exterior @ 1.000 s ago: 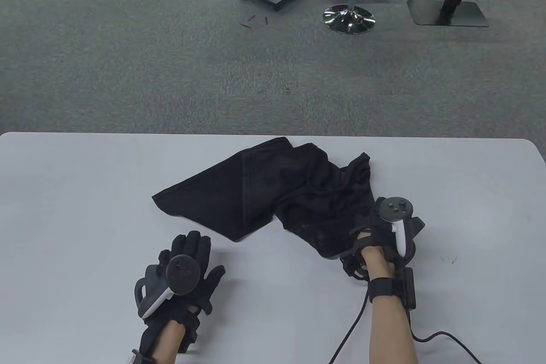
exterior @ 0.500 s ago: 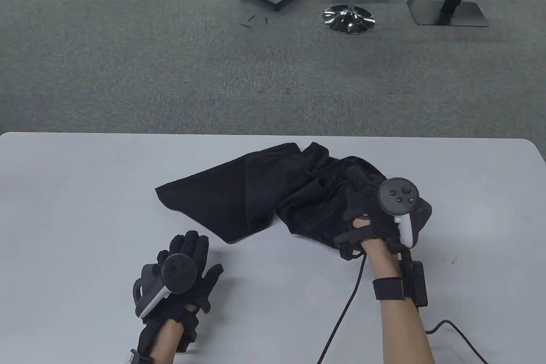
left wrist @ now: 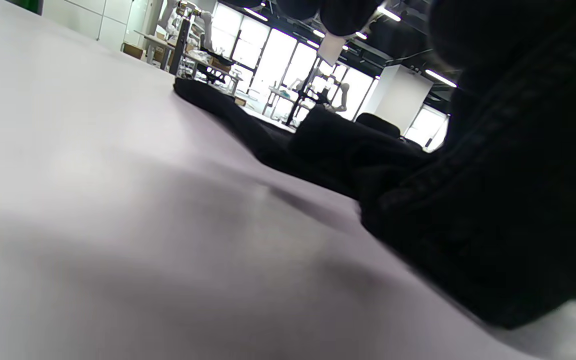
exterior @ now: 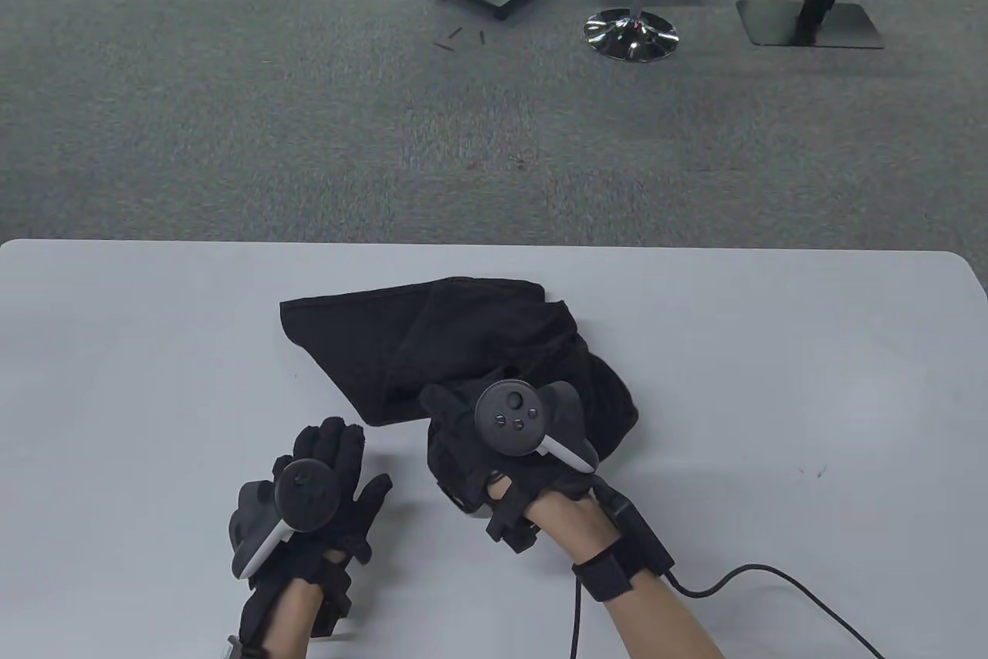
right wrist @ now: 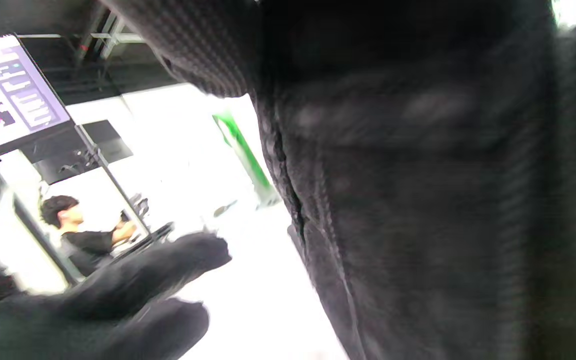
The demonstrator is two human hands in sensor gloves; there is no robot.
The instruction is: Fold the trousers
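right hand (exterior: 494,451) sits on the near right part of the black trousers (exterior: 432,343), gloved, its tracker facing up. it has a bunch of the cloth gathered under and around the palm, and in the right wrist view dark fabric with a seam fills most of the frame close to the camera, which fits a grip on the cloth. whether the fingers pinch an edge or clutch a whole handful i cannot tell, since the tracker and the cloth hide them. my reading is that this hand holds the bunched end so it can be carried over the flatter part as one fold.

left hand (exterior: 324,489) lies flat on the white table (exterior: 154,350), fingers spread and pointing toward the trousers, just beside their near edge but not touching. it holds nothing. placed there, it looks ready to pin or smooth the cloth once the fold comes across.

trousers lie in the middle of the table, one flatter part reaching toward the far left, the rest heaped by the right hand. they are not yet a neat fold; the layers look uneven, so the task seems early to midway.
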